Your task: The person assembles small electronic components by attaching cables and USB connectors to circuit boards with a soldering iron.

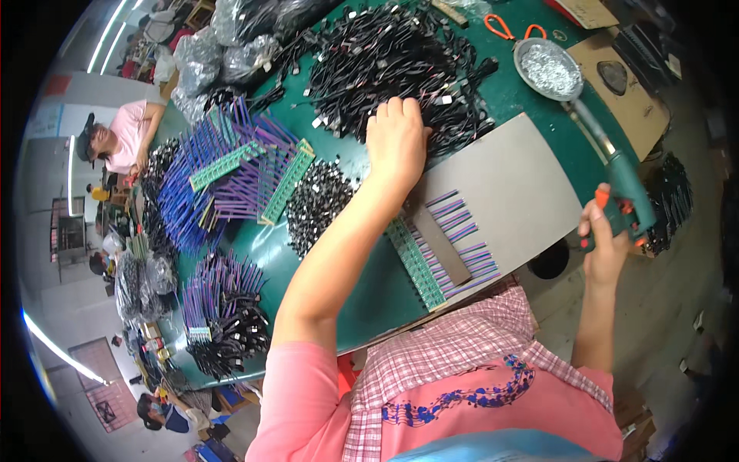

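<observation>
At the near edge of a heaped pile of black cables (392, 58), my left hand (396, 142) bends with its fingers curled down; the fingertips are hidden among the cables. My right hand (604, 242) is closed around a green soldering tool (631, 189) with orange parts and a long metal tube. The tube points toward a round metal dish (548, 69) holding crinkled silvery material. Below my left forearm, a green circuit board strip (416, 266) lies with purple and blue flat wires spread over a grey board (512, 181). A dark flat bar (443, 246) rests across those wires.
Left on the green table (369, 300) lie bundled blue-purple wires with board strips (227, 165), small black parts (319, 200) and wired black cables (227, 335). Orange-handled scissors (516, 31) sit behind the dish. Bagged goods (196, 65) stand far left. Another person (127, 138) sits beyond.
</observation>
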Demonstrator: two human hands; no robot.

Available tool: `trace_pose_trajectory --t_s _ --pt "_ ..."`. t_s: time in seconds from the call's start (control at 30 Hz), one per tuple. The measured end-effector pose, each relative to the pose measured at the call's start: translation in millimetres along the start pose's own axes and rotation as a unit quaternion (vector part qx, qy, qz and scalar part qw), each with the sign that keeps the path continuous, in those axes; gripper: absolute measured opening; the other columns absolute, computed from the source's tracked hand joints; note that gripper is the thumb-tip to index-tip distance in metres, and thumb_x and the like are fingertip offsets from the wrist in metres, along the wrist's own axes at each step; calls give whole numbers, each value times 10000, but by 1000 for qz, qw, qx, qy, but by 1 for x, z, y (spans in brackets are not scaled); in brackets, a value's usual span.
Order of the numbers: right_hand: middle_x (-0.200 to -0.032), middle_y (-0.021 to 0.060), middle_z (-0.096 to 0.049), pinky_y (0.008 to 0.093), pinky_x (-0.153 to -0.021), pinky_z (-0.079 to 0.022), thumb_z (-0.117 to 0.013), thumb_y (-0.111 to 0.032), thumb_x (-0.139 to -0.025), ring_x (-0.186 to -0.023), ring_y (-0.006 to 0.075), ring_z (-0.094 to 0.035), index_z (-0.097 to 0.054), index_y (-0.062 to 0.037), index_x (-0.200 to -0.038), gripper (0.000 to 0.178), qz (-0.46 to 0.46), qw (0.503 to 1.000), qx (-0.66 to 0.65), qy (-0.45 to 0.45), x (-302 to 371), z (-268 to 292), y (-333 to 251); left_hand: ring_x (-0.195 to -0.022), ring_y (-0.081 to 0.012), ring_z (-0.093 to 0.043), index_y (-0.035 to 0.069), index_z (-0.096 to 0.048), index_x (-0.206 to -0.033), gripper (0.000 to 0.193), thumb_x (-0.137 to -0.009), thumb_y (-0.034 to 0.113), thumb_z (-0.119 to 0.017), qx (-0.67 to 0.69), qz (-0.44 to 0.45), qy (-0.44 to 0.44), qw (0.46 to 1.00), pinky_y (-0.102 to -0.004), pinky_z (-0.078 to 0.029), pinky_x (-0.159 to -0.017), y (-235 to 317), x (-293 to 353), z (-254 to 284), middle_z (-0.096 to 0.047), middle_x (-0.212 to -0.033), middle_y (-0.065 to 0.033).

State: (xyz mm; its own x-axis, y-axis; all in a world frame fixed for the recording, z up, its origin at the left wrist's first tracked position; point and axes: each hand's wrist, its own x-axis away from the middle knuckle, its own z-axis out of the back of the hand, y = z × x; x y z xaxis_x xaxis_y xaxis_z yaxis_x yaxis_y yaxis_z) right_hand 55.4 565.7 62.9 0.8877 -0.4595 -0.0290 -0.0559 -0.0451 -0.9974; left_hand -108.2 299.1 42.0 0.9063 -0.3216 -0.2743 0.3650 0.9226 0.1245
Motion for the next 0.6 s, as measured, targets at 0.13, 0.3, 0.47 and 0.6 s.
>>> trace_pose_trajectory --t_s 0.13,0.3,0.47,0.6 --pt "-783 74 -576 215 -534 -418 -564 -34 -872 -592 84 -506 -496 44 -1158 305 -6 1000 15 10 25 8 4 -925 -343 -541 12 -533 -1010 296 -751 66 -667 157 8 21 987 -411 -437 -811 -12 8 -12 -552 -937 -149" --pt "-783 75 -576 218 -551 -418 -558 -19 -866 -595 86 -505 -494 47 -1158 306 -23 999 -22 11 30 -1 -4 -881 -349 -555 10 -500 -1027 190 -856 67 -561 185 -43 116 975 -411 -433 -765 -23 8 1 -563 -932 -172" --pt "-781 74 -571 220 -555 -415 -555 -19 -863 -606 90 -503 -495 47 -1155 305 -18 1000 -9 -18 38 -15 -7 -774 -161 -574 14 -499 -1047 152 -933 114 -489 433 121 65 891 -275 -443 -733 -30 12 7 -622 -874 -93" --pt "-778 74 -568 227 -548 -410 -561 -47 -864 -609 97 -497 -492 41 -1160 316 -17 999 -2 -40 49 -25 -7 -747 -143 -560 3 -526 -965 195 -913 190 -542 530 189 70 824 -291 -442 -679 -59 4 26 -591 -846 -83"
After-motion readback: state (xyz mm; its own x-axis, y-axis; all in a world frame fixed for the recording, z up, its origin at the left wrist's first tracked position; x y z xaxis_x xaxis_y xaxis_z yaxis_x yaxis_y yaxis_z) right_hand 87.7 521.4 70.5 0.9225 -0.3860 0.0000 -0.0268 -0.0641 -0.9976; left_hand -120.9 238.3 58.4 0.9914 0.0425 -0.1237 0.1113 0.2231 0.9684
